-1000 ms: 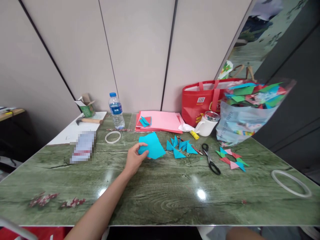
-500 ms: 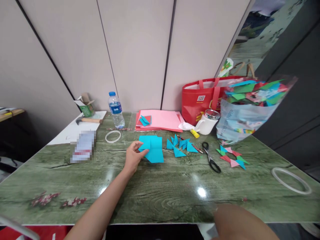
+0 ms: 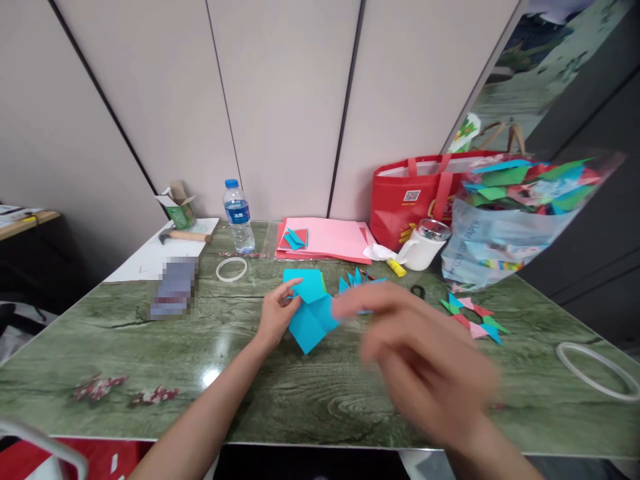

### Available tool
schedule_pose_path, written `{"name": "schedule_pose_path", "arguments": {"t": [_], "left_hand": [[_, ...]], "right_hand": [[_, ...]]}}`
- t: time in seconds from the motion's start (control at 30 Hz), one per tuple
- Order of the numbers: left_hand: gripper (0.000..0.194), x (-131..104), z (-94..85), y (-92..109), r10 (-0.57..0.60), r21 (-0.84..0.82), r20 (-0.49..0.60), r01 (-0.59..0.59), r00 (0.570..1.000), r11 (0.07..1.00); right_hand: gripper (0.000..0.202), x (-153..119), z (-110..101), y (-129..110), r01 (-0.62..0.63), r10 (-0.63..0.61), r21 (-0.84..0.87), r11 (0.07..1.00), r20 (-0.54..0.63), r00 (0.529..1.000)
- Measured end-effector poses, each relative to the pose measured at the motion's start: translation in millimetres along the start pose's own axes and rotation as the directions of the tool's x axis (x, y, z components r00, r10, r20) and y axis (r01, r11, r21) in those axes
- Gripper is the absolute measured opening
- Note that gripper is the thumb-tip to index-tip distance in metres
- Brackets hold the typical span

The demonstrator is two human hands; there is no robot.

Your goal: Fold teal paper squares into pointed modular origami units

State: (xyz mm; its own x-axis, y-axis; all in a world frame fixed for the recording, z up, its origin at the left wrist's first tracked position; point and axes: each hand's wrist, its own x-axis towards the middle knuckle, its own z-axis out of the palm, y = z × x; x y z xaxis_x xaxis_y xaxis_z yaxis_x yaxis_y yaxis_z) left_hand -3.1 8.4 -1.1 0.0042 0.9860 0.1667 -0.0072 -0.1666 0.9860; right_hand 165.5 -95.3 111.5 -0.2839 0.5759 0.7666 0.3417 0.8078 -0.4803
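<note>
My left hand (image 3: 278, 312) pinches a folded blue sheet of origami paper (image 3: 311, 323) between thumb and fingers. The paper has creases and one corner points toward me. A strip of green shows at the upper right edge of its folded layer. My right hand (image 3: 420, 353) is blurred over the table, right of the paper. Its index finger stretches toward the paper's right corner and the other fingers are bent, with nothing visible between them. Behind it, partly hidden, lie several folded blue paper pieces (image 3: 357, 277) and the scissors (image 3: 418, 291), of which only a handle loop shows.
Along the back stand a water bottle (image 3: 239, 217), pink and red paper (image 3: 333, 238), a white mug (image 3: 427, 245), a red bag (image 3: 393, 200) and a plastic bag of folded paper (image 3: 493, 243). A colourful paper ring (image 3: 473, 327) lies right; a hammer (image 3: 185, 235) and blurred-out rectangle (image 3: 174, 287) left.
My right hand has come in from the lower right edge toward the paper, now covering most of the scissors. The blue paper in my left hand has turned, with a corner now toward me.
</note>
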Motion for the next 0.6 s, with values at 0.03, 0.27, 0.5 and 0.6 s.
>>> {"name": "schedule_pose_path", "arguments": {"t": [0.03, 0.27, 0.5, 0.6], "left_hand": [[0.037, -0.6, 0.0, 1.0, 0.023, 0.039, 0.015, -0.024, 1.000, 0.999], [0.023, -2.3, -0.3, 1.0, 0.013, 0.114, 0.101, -0.025, 0.995, 0.993], [0.029, -4.9, 2.5, -1.5, -0.109, 0.017, 0.266, 0.109, 0.958, 0.994], [0.027, -3.5, 2.1, -5.9, -0.155, -0.070, 0.205, 0.172, 0.966, 0.983]], "right_hand": [[0.023, 4.7, 4.1, 18.5, -0.070, 0.070, -0.018, 0.997, -0.016, 0.997], [0.014, -22.9, 45.7, 133.3, -0.545, 0.508, 0.036, 0.838, 0.315, 0.802], [0.015, -36.2, 50.9, 137.4, -0.574, 0.553, 0.060, 0.817, 0.204, 0.808], [0.018, -35.9, 49.3, 130.8, -0.521, 0.483, 0.097, 0.848, 0.262, 0.836]]}}
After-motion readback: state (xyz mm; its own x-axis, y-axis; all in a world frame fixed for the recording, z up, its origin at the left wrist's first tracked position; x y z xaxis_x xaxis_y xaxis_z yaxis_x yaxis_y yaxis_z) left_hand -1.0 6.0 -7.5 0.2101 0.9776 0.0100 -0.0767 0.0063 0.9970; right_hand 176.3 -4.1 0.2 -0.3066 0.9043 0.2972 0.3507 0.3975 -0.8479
